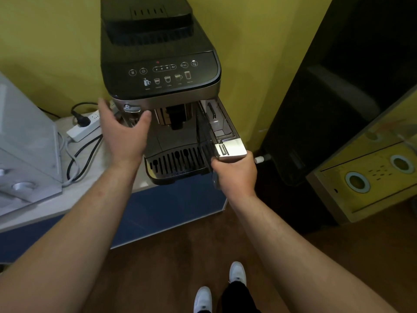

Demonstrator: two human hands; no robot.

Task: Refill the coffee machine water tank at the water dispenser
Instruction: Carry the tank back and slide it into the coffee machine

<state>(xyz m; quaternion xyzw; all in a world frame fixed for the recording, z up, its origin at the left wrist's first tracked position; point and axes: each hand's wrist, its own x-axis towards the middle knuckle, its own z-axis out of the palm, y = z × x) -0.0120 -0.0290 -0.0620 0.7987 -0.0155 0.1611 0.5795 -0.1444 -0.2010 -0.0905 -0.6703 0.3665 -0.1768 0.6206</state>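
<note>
**Water Tank Partly Out of the Machine, Right Hand on Its Front Plate**

The coffee machine (158, 71) stands at the right end of the counter (45, 206), with its back toward the yellow wall. Its body is dark matte plastic with a brushed metal band below the sloping control panel (162, 73). The panel carries printed cup icons and round button symbols. A slotted black drip tray (178, 161) sits at the base, close to the counter's front edge.

The water tank (216, 123) sits in the machine's right side and projects forward, reaching out past the counter's front right corner. It is a narrow, tall box with clear, smoke-tinted plastic walls. A flat, shiny silver front plate caps it, and this plate has a small rectangular recess. The water level inside cannot be read.

The right hand (235, 175) grips the tank at the lower edge of the front plate. Its thumb lies against the left side, and its fingers curl around the front, out of view.

The left hand (125, 134) holds nothing. Its fingers are spread wide and the thumb is set apart, beside the machine's front left corner near a chrome knob (132, 108). Whether it touches the housing cannot be told.

A white power strip (83, 129) with a black plug and looped cables lies near the counter's back edge, to the left of the machine. A pale grey appliance (27, 143) occupies the left end.
</note>
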